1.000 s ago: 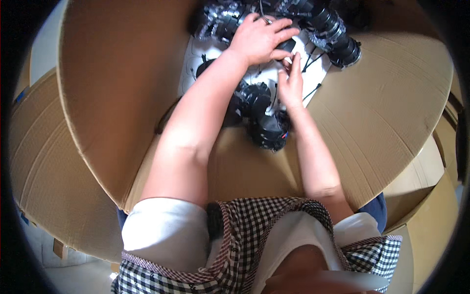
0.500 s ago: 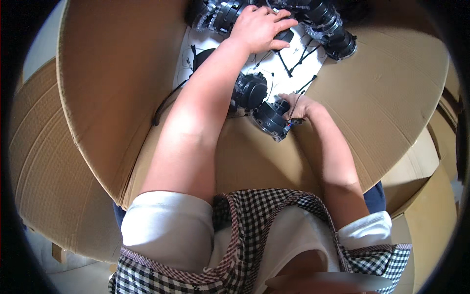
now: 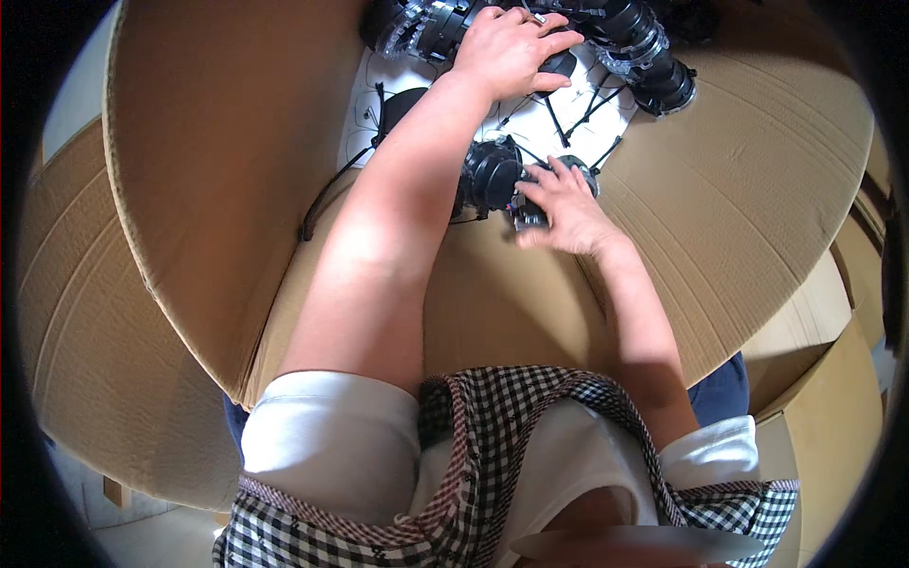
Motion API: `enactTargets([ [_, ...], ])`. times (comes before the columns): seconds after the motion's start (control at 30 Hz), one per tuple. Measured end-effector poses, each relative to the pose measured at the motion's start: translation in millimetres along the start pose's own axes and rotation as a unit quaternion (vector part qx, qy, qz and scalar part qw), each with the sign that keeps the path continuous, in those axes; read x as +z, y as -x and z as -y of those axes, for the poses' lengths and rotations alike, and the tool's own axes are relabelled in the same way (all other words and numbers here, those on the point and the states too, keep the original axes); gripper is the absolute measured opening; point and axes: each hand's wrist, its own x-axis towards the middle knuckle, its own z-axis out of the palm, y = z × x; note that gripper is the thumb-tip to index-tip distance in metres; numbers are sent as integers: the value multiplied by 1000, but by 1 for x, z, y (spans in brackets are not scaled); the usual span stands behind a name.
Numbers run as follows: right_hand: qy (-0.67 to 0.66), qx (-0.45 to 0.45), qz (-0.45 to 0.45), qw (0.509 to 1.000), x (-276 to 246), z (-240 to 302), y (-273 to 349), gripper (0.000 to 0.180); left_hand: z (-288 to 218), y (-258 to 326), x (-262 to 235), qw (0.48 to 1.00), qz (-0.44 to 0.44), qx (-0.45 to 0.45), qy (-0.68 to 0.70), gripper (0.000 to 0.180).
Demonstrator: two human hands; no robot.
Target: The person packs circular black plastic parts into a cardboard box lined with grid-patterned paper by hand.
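My left hand (image 3: 516, 52) reaches to the far side of the carton, palm down with its fingers spread over a black round part (image 3: 559, 68). The arm hides some of what lies beneath it. My right hand (image 3: 573, 213) is lower and nearer, its fingers apart over a black cylindrical unit (image 3: 530, 208), slightly blurred and partly covering it. Just left of that unit sits another round black unit (image 3: 494, 175) with a flat disc face. Thin black cables (image 3: 565, 128) with small connectors run between the parts.
A tall brown cardboard carton (image 3: 720, 218) surrounds the parts, with a white sheet (image 3: 606, 133) at its bottom. Larger black cylindrical units with clear ribbed pieces stand at the far left (image 3: 417, 33) and far right (image 3: 653, 71). A black cable (image 3: 327, 204) lies along the left wall.
My right hand has turned palm down and its fingers have spread. The unit it held at the near edge has moved farther in, beside the round unit. My left hand has barely shifted.
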Motion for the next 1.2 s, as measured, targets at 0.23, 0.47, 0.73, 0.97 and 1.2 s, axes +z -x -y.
enactTargets([
  [0.23, 80, 113, 45, 989, -41, -17, -2, 57, 10, -7, 37, 990, -105, 18, -87, 59],
  [0.47, -785, 196, -243, 535, -48, -68, -33, 39, 9, -3, 26, 996, -74, 7, -42, 59],
  [0.73, -947, 60, -35, 314, 13, -86, -89, 27, -16, -24, 6, 992, -83, -4, -90, 48],
  [0.97, -869, 217, -102, 433, 12, -86, -88, 25, -39, -19, 39, 990, -35, 133, -32, 64],
  [1.2, -426, 238, -403, 774, -42, -157, -87, 36, -49, -32, 41, 989, 33, 81, -118, 67],
])
